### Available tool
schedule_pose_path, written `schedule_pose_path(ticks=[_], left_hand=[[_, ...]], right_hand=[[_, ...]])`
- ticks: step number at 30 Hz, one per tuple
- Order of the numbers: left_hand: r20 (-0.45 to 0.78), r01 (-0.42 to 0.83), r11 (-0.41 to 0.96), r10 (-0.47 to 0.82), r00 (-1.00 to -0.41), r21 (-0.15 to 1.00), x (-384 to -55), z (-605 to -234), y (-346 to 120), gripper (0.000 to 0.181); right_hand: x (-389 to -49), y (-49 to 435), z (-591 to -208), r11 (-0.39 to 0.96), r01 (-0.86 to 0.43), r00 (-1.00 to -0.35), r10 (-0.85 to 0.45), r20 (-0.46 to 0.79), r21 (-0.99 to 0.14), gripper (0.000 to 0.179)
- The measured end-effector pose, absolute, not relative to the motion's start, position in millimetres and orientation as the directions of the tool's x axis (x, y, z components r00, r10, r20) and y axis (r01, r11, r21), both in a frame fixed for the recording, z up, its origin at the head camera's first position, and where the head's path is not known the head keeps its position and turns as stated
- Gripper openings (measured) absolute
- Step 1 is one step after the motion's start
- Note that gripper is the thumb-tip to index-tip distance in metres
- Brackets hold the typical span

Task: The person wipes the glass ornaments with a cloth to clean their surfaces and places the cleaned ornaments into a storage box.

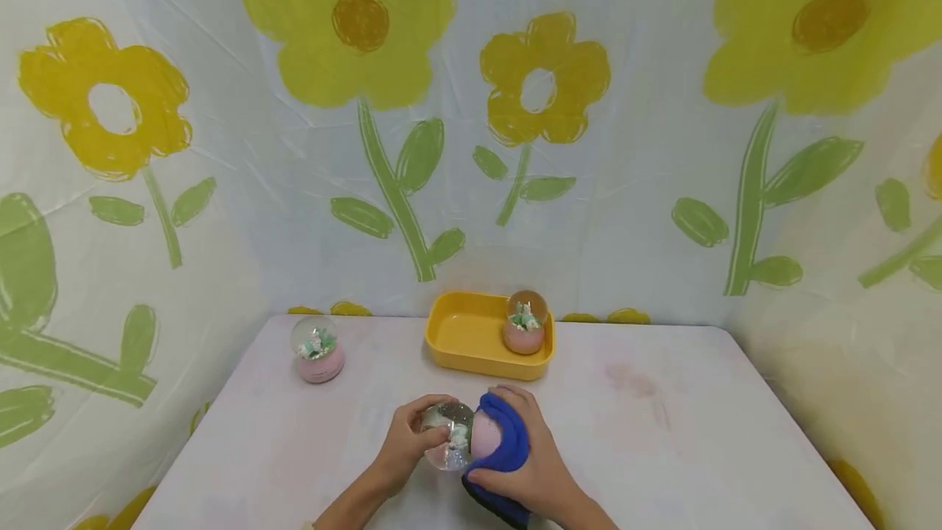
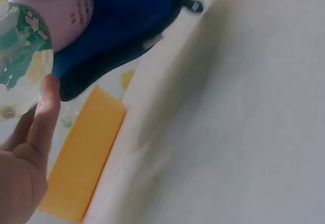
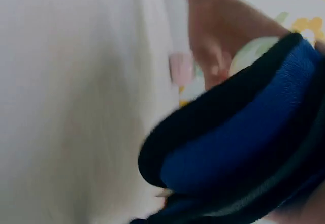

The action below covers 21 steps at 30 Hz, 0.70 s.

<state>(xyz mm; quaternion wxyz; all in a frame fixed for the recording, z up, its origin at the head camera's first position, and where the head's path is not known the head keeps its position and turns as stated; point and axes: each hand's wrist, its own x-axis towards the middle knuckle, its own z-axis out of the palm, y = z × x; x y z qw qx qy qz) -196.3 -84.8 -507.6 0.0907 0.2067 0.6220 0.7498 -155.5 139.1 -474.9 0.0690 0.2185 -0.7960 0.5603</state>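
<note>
Near the front of the table a snow globe lies tipped on its side, clear ball to the left and pink base to the right. My left hand grips the ball, thumb on its near side. With my right hand I hold a blue cloth with a dark edge, wrapped around the base. The left wrist view shows the ball, lettering on the pink base and the blue cloth. In the right wrist view the cloth hides most of the globe.
A yellow tray stands at the back of the table, with a second snow globe at its right end. Another snow globe with a pink base stands upright at the back left. A flower-printed curtain surrounds the table.
</note>
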Motion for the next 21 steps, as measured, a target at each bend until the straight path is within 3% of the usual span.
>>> schedule_pose_path(ticks=[3, 6, 8, 11, 13, 15, 17, 21], left_hand=[[-0.001, -0.115, -0.238, 0.431, -0.902, 0.965, -190, -508, -86, 0.046], [-0.066, -0.191, -0.248, 0.438, -0.897, 0.95, -188, -502, -85, 0.047], [-0.048, -0.155, -0.232, 0.409, -0.911, 0.96, -187, -497, -84, 0.045], [0.056, 0.006, -0.14, 0.358, -0.932, 0.99, -184, -491, -84, 0.049], [0.155, 0.154, -0.029, 0.334, -0.93, 0.988, -181, -486, -85, 0.053], [0.29, 0.328, 0.054, 0.346, -0.892, 0.943, -175, -481, -86, 0.057], [0.433, 0.502, 0.098, 0.382, -0.816, 0.859, -168, -473, -87, 0.062], [0.683, 0.791, 0.069, 0.463, -0.565, 0.608, -162, -453, -90, 0.072]], right_hand=[[-155, 141, -477, 0.324, -0.574, -0.811, -0.347, 0.471, -0.752, 0.092], [-159, 143, -474, 0.266, -0.495, -0.854, -0.321, 0.408, -0.827, 0.091], [-161, 144, -473, 0.171, -0.346, -0.917, -0.271, 0.294, -0.923, 0.09], [-163, 144, -471, 0.034, -0.098, -0.97, -0.227, 0.088, -0.995, 0.083], [-162, 145, -470, -0.042, 0.037, -0.969, -0.247, -0.025, -0.998, 0.079], [-158, 146, -468, -0.086, 0.171, -0.948, -0.286, -0.14, -0.982, 0.078], [-153, 146, -466, -0.129, 0.309, -0.909, -0.332, -0.252, -0.942, 0.079], [-146, 144, -463, -0.191, 0.462, -0.855, -0.355, -0.378, -0.866, 0.087]])
